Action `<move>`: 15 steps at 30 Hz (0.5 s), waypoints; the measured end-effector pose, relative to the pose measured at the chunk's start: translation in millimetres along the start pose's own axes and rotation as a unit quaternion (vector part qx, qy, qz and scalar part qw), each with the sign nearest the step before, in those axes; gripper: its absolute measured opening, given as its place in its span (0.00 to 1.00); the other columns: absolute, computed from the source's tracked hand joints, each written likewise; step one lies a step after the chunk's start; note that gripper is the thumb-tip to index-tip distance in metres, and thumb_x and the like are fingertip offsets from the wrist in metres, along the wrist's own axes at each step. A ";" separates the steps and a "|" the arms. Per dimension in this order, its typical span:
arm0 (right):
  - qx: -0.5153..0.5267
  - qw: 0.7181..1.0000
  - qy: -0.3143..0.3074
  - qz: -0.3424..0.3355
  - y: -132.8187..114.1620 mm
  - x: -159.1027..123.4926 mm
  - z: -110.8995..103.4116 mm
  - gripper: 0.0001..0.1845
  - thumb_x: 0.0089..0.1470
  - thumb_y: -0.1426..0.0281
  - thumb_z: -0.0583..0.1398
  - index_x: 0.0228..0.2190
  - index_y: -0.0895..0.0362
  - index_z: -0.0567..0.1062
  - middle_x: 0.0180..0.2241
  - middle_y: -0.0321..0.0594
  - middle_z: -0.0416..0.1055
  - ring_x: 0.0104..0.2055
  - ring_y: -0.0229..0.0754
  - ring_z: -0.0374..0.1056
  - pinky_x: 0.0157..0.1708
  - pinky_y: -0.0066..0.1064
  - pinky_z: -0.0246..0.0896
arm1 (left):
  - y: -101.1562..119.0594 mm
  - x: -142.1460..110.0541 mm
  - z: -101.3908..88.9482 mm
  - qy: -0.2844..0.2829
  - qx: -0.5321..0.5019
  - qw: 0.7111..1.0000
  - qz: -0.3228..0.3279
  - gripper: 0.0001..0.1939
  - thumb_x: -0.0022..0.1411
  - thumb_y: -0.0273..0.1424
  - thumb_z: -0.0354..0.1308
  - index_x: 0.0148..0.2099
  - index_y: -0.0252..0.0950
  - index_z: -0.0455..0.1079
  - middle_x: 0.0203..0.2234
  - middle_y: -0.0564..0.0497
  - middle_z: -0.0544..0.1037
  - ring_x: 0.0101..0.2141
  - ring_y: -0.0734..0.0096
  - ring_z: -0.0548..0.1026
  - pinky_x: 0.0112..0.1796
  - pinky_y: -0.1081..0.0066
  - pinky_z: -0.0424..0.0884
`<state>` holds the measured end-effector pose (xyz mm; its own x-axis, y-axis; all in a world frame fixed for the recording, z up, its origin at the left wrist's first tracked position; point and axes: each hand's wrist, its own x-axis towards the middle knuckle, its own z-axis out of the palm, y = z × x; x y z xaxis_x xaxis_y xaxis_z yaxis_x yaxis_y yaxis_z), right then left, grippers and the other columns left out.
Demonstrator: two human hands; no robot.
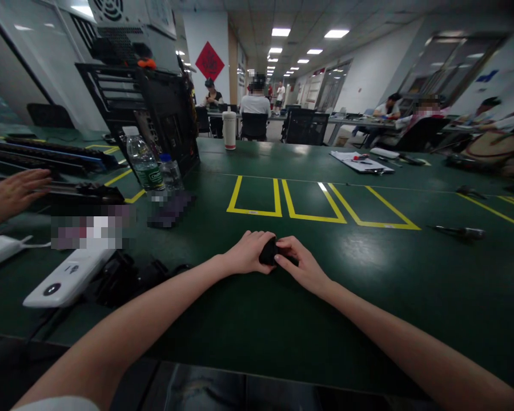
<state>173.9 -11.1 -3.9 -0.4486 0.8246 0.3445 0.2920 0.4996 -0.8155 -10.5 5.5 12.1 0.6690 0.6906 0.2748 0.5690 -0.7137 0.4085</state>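
Note:
A small black object [268, 252] of a kind I cannot make out is held between my hands, just above or on the green table [368, 308]. My left hand [251, 251] is wrapped round it from the left. From the right, the thumb and fingers of my right hand [297, 262] pinch its other side. Both hands are close together near the middle of the table. Yellow tape outlines [317, 217] lie on the surface just beyond them.
At left stand a water bottle [143, 160], a smaller blue-capped bottle [171, 174], a black computer case [167, 108] and a white power bank-like device [64, 279]. Another person's hand [17, 194] reaches in there. A screwdriver-like tool [460, 231] and a clipboard [362, 162] lie right.

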 end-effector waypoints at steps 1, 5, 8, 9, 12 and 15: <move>0.001 1.000 0.006 0.010 -0.9 0.2 1.2 0.07 0.52 0.68 0.54 0.36 0.53 0.65 0.37 0.38 0.61 0.38 0.40 0.62 0.40 0.37 0.63 | 0.6 -0.1 0.1 -0.001 0.003 1.000 -0.001 0.28 0.48 0.37 0.60 0.49 0.37 0.55 0.42 0.46 0.68 0.43 0.58 0.67 0.42 0.61 0.59; 0.037 0.997 0.032 0.057 -9.1 -0.3 7.0 0.04 0.53 0.67 0.52 0.31 0.54 0.64 0.32 0.35 0.62 0.35 0.39 0.63 0.36 0.34 0.63 | 2.5 -1.0 1.3 0.008 0.006 1.000 -0.005 0.29 0.47 0.37 0.61 0.49 0.36 0.55 0.41 0.47 0.69 0.43 0.59 0.68 0.42 0.62 0.59; 0.094 0.990 0.045 0.096 -13.3 -1.7 11.7 0.06 0.53 0.66 0.52 0.35 0.54 0.63 0.36 0.36 0.63 0.37 0.39 0.64 0.37 0.34 0.63 | 3.5 -2.7 2.9 0.018 0.008 1.000 -0.014 0.28 0.47 0.37 0.60 0.48 0.36 0.55 0.40 0.47 0.69 0.42 0.60 0.68 0.42 0.62 0.59; 0.095 0.989 0.052 0.097 -13.1 -2.0 12.9 0.08 0.53 0.66 0.52 0.36 0.54 0.62 0.37 0.36 0.62 0.38 0.39 0.64 0.39 0.35 0.62 | 3.9 -3.3 3.6 0.022 0.008 1.000 -0.019 0.28 0.47 0.37 0.60 0.48 0.36 0.55 0.40 0.47 0.69 0.41 0.60 0.68 0.42 0.62 0.59; 0.098 0.989 0.058 0.096 -8.8 -2.4 15.1 0.10 0.53 0.65 0.52 0.38 0.55 0.62 0.39 0.38 0.62 0.42 0.40 0.63 0.42 0.37 0.60 | 4.8 -4.9 5.7 0.031 0.012 0.999 -0.027 0.28 0.47 0.38 0.60 0.48 0.36 0.55 0.40 0.47 0.69 0.41 0.60 0.68 0.42 0.62 0.59; 0.110 0.989 0.041 0.086 -4.9 -2.8 14.6 0.09 0.52 0.66 0.54 0.36 0.56 0.64 0.35 0.36 0.64 0.40 0.39 0.64 0.42 0.37 0.60 | 5.3 -5.9 7.9 0.037 0.016 0.999 -0.024 0.27 0.47 0.38 0.60 0.48 0.36 0.56 0.40 0.48 0.69 0.41 0.61 0.68 0.42 0.62 0.59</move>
<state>161.4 -19.7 -7.7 -0.3357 0.9155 0.2217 0.1624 0.2881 -0.9437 -7.7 -3.3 5.7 0.6041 0.7300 0.3197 0.6148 -0.6821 0.3958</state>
